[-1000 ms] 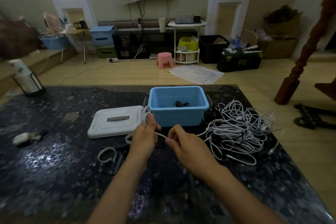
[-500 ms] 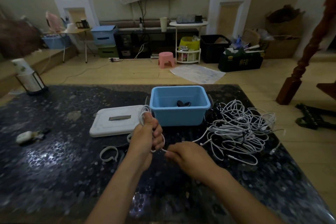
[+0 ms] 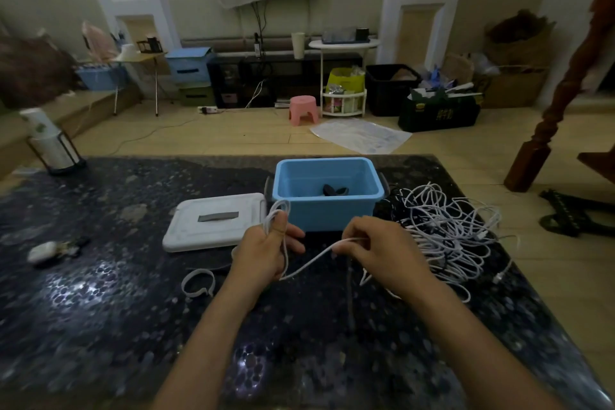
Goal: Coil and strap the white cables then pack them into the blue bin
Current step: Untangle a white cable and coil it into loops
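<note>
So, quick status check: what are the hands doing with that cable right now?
Left hand grips cable loops. Right hand pinches the cable's free run. Blue bin open behind; tangled pile waiting at right. Nothing blocking.

Two bare forearms enter from bottom of frame, no sleeves, cuffs or gloves visible up to the frame edge. Left hand (image 3: 266,251) and right hand (image 3: 382,248): no rings, watch, wristbands or bracelets seen. Thumbnail on left hand short, unpainted. Rest of the person out of shot; low light blurs finer detail.
</note>
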`<action>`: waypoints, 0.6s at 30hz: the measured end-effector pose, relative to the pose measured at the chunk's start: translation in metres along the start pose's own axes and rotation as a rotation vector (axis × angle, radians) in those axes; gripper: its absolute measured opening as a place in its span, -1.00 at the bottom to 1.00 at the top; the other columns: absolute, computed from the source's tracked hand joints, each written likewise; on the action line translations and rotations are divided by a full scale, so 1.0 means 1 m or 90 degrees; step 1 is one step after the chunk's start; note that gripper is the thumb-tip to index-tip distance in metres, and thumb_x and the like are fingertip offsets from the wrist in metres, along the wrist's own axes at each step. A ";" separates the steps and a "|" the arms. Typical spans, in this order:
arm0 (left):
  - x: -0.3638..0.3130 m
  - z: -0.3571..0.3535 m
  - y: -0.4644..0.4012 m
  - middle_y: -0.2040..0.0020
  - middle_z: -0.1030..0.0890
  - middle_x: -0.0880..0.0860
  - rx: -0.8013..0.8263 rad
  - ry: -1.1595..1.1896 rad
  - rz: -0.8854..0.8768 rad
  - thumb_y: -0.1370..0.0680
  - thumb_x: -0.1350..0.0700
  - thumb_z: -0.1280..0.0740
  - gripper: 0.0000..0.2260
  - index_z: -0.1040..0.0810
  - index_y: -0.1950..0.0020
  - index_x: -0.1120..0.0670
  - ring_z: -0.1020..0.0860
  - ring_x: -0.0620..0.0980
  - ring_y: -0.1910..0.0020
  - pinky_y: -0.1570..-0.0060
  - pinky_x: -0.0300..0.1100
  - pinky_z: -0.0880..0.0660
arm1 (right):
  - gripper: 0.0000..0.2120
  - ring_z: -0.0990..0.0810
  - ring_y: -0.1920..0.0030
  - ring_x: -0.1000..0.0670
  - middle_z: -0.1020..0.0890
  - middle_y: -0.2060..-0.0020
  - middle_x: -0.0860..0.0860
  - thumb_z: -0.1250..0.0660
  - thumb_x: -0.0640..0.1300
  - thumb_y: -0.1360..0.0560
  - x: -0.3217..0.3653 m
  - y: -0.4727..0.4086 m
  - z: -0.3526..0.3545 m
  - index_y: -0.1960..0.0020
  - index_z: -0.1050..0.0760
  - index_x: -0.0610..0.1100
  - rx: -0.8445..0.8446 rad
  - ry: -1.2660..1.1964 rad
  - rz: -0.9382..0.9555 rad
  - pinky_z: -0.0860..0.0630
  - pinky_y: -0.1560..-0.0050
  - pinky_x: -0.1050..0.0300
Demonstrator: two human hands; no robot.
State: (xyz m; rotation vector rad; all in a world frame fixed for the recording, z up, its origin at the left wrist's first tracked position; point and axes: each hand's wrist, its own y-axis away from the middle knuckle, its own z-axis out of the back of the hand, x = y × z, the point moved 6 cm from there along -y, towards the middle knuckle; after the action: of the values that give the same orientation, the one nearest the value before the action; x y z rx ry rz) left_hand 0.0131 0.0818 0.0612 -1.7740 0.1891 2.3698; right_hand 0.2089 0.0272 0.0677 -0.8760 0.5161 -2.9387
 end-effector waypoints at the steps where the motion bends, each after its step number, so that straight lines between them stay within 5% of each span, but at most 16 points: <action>1: 0.000 -0.003 0.001 0.25 -0.72 0.08 0.023 -0.009 0.011 -0.68 -0.16 -0.03 -0.47 -0.67 0.07 0.14 -0.46 -0.11 0.54 0.31 -0.17 -0.50 | -0.78 -0.51 0.25 0.15 -0.54 0.32 0.19 -0.45 0.20 -0.44 0.001 0.001 0.001 0.16 -0.53 0.08 -0.018 0.002 0.005 -0.42 0.23 0.18; 4: 0.002 -0.015 0.007 0.21 -0.73 0.09 0.121 -0.035 0.034 -0.68 -0.17 0.00 -0.45 -0.67 0.02 0.15 -0.44 -0.06 0.53 0.52 -0.30 -0.37 | -0.75 -0.49 0.29 0.15 -0.50 0.37 0.22 -0.43 0.23 -0.44 0.010 0.002 0.000 0.18 -0.53 0.07 -0.057 0.018 0.032 -0.30 0.28 0.21; 11: 0.007 -0.028 0.011 0.49 -0.50 0.01 0.182 -0.149 -0.010 -0.62 -0.24 -0.02 -0.42 -0.53 0.35 0.10 -0.39 -0.09 0.53 0.40 -0.23 -0.33 | -0.72 -0.54 0.24 0.07 -0.60 0.30 0.14 -0.38 0.26 -0.46 0.021 0.003 -0.007 0.17 -0.55 0.06 -0.060 0.062 0.062 -0.36 0.19 0.09; 14: 0.009 -0.022 0.009 0.49 -0.30 -0.03 0.147 -0.024 0.030 -0.52 -0.31 -0.09 -0.54 -0.30 0.38 0.00 -0.22 -0.11 0.54 0.48 -0.21 -0.15 | -0.75 -0.49 0.21 0.03 -0.50 0.30 0.15 -0.32 0.19 -0.54 0.015 -0.002 -0.010 0.14 -0.55 0.03 -0.018 0.101 0.078 -0.39 0.12 0.04; 18: 0.008 0.001 0.001 0.46 -0.20 -0.02 0.061 0.136 0.073 -0.63 -0.23 -0.10 -0.57 -0.28 0.32 0.02 -0.15 -0.13 0.55 0.56 -0.28 -0.09 | -0.81 -0.51 0.07 -0.03 -0.49 0.22 0.12 -0.22 0.08 -0.63 -0.012 -0.008 -0.006 0.07 -0.55 0.07 0.032 0.116 0.027 -0.42 -0.03 -0.08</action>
State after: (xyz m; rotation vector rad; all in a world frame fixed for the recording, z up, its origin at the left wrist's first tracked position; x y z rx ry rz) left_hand 0.0100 0.0811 0.0540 -2.0167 0.4365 2.1990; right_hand 0.2163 0.0377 0.0593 -0.5886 0.4602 -2.9948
